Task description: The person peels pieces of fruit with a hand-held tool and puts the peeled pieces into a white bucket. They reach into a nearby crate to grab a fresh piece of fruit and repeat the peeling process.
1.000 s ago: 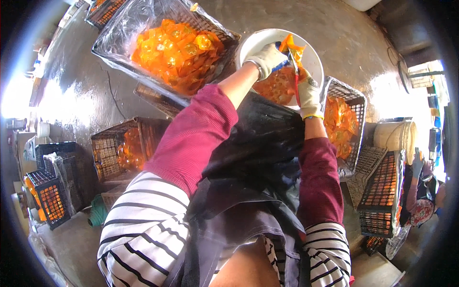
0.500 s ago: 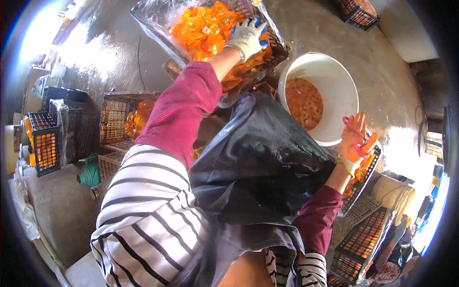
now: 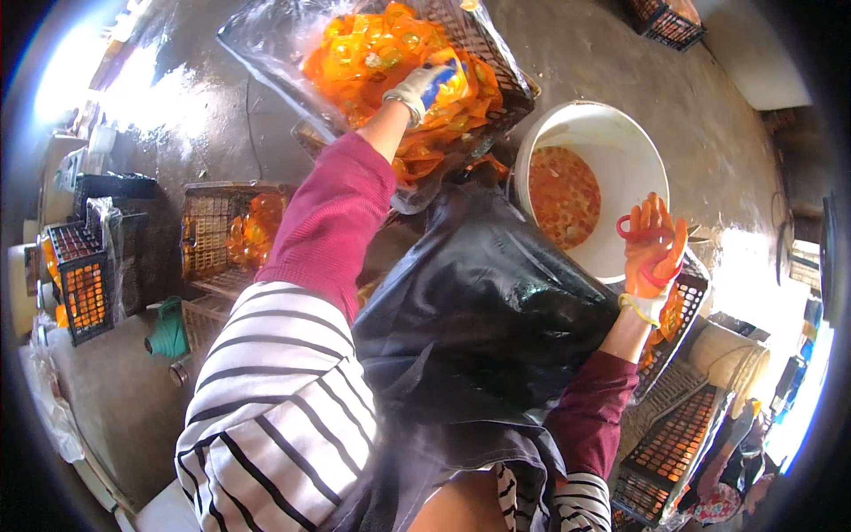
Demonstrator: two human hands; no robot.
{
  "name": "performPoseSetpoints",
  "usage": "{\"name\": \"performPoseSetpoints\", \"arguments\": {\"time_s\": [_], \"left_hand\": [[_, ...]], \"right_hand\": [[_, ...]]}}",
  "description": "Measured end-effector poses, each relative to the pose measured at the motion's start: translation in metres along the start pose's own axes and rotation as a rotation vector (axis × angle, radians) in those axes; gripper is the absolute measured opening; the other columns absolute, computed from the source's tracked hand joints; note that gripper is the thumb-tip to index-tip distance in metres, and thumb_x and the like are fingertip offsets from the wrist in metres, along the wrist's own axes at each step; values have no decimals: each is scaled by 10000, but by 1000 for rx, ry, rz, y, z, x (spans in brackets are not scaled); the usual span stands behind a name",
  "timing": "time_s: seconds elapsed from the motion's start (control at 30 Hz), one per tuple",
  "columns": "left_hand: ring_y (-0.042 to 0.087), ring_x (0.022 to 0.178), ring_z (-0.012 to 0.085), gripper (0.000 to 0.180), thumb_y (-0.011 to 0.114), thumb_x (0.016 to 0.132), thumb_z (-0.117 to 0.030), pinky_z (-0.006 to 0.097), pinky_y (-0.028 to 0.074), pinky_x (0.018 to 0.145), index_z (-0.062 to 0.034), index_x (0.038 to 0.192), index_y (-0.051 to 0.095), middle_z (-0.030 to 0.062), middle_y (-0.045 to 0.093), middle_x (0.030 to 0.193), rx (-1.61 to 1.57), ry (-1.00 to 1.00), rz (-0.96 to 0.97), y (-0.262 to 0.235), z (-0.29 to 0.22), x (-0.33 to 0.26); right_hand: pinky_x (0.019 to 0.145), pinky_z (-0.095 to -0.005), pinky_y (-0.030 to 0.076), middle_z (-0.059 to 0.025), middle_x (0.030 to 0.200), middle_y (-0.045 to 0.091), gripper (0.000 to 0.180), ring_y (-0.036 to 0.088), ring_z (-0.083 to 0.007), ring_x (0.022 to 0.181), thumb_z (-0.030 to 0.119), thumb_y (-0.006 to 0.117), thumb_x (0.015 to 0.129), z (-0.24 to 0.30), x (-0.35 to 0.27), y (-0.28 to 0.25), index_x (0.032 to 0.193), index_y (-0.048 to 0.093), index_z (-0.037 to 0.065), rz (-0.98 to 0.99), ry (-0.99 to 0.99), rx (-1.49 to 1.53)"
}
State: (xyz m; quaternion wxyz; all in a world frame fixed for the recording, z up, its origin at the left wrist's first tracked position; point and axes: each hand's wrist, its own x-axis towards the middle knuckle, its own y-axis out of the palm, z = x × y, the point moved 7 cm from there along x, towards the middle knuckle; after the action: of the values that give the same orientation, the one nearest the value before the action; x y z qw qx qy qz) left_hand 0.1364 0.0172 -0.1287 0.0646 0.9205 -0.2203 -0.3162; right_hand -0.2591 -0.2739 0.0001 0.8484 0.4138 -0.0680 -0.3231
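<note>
Orange packets (image 3: 368, 55) lie under the left hand (image 3: 419, 90) — its grasp I cannot tell.

left hand (image 3: 425, 89): on orange packets (image 3: 368, 53), lined crate (image 3: 487, 40) | right hand (image 3: 654, 246): palm open, 2 red loops (image 3: 621, 230) at fingers | white bucket (image 3: 628, 164): between hands

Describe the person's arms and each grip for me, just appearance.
Left grip: whitish and blue glove. Right grip: orange-palmed glove, whitish cuff edged yellow. Maroon sleeves cover the forearms; black-striped white sleeves show higher up.
</note>
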Motion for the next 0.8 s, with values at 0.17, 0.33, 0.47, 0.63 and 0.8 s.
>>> {"name": "performPoseSetpoints", "arguments": {"time_s": [0.17, 0.33, 0.47, 0.63, 0.8], "left_hand": [[655, 908, 205, 435, 703, 826, -398, 324, 535, 765, -85, 1106, 589, 73, 653, 1054, -318, 161, 22, 67, -31, -71], [607, 1027, 227, 352, 554, 931, -257, 326, 462, 927, -8, 1179, 565, 100, 627, 1120, -403, 334, 414, 172, -30, -86], [522, 1179, 261, 366, 500, 935, -148, 355, 375, 1047, 15, 1262, 475, 145, 550, 1257, -567, 185, 474, 252, -11, -129], [522, 1177, 238, 489, 517, 961, -301, 346, 369, 1056, 10, 1328, 431, 141, 533, 1291, -517, 129, 712, 282, 39, -113], [502, 1210, 208, 484, 510, 963, -303, 318, 370, 1063, 5, 1331, 439, 123, 515, 1323, -221, 170, 762, 301, 34, -143]], "right_hand": [[918, -364, 469, -221, 1122, 617, 464, 608, -259, 1020, 402, 525, 925, -4, -16, -2, 1146, 574, -3, -221, 48, -328], [741, -323, 536, -213, 1019, 646, 389, 643, -273, 916, 322, 542, 934, -39, -23, 18, 1154, 543, 1, -7, 205, -522], [562, -267, 484, -115, 988, 651, 266, 640, -197, 817, 219, 573, 927, -58, -21, 14, 1144, 551, 67, 1, 306, -629], [550, -258, 462, -54, 947, 652, 258, 614, -136, 747, 193, 641, 890, -67, -13, 2, 1117, 571, 92, 70, 177, -988], [542, -225, 442, -38, 913, 663, 369, 602, -110, 682, 321, 611, 912, -51, -25, 13, 1209, 555, 109, 13, 191, -933]]}}
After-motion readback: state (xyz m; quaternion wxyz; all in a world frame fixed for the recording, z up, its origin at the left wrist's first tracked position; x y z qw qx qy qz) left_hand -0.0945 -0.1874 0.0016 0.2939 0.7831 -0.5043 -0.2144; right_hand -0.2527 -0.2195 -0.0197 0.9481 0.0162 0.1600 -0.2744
